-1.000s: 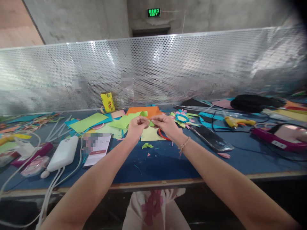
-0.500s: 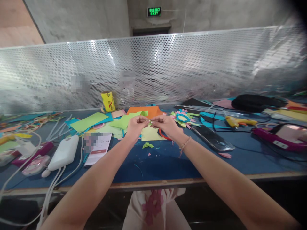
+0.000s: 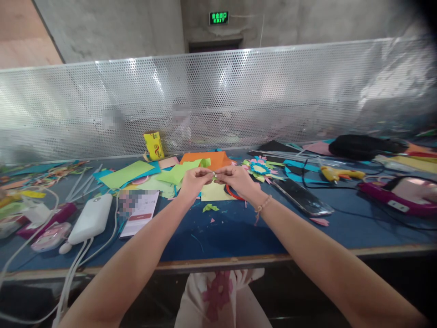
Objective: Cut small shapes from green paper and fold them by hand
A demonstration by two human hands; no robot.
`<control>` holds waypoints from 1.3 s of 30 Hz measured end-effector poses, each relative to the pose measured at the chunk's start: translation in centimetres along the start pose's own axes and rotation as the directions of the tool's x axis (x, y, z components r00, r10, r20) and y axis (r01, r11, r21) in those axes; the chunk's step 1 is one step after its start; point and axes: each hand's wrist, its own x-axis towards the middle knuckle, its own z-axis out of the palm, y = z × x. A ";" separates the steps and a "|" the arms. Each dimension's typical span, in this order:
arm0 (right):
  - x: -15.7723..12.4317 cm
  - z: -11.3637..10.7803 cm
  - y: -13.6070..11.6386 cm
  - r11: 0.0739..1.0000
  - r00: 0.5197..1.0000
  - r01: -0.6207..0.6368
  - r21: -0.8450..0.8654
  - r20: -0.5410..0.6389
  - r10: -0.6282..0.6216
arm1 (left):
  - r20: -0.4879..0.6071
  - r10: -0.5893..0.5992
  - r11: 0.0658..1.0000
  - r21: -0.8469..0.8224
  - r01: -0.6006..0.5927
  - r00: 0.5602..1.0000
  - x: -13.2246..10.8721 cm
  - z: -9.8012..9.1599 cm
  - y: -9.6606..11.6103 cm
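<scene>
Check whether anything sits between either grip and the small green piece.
Nothing visible does: the left grip and right grip both pinch the small green piece at the fingertips. The pale yellow sheet shows below, not between.

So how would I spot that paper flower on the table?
On the blue table, find the right hand. Just right of it lies the paper flower, a pale centre inside a ragged blue ring with pink bits, unlike the flat blue paper beside it.
</scene>
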 end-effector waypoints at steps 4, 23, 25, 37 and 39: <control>-0.1 0.1 -0.1 1.000 1.000 0.015 -0.010 0.001 -0.015 | -0.010 0.017 0.999 0.033 -0.017 1.000 -0.1 0.0 0.2; -0.4 0.3 -0.9 0.926 0.994 0.099 -0.363 0.002 -0.106 | -0.001 -0.109 0.994 0.013 0.109 0.994 0.6 -0.2 -0.1; -0.4 0.2 -0.9 0.931 0.995 0.102 -0.350 0.029 -0.098 | 0.012 -0.122 0.993 0.013 0.121 0.993 0.5 -0.3 -0.1; 0.4 0.0 0.4 0.997 0.998 0.037 -0.075 -0.046 -0.041 | 0.062 -0.115 0.988 -0.096 0.121 0.991 0.5 -0.2 -0.6; 0.4 -0.1 0.4 0.995 0.997 0.058 -0.085 -0.047 -0.062 | 0.061 -0.099 0.989 -0.107 0.105 0.993 0.5 -0.2 -0.5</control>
